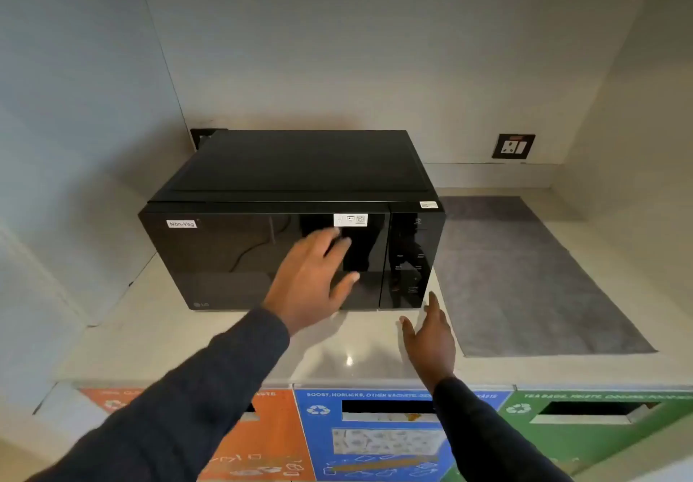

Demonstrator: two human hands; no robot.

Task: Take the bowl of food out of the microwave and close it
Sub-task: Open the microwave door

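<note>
A black microwave [262, 178] stands on a pale counter [157, 335] with its dark glass door [225, 253] shut. A "Non-Veg" label sits at the door's top left. No bowl is visible; the inside is hidden behind the door. My left hand [311, 279] is open, fingers spread in front of the right part of the door. My right hand [431, 335] hovers open above the counter, just below the control panel [408, 256] at the microwave's right end.
A grey mat [525, 279] lies on the counter right of the microwave. A wall socket [513, 146] sits on the back wall. Walls enclose left, back and right. Below the counter edge are orange [270, 440], blue [375, 436] and green [585, 425] recycling bin fronts with slots.
</note>
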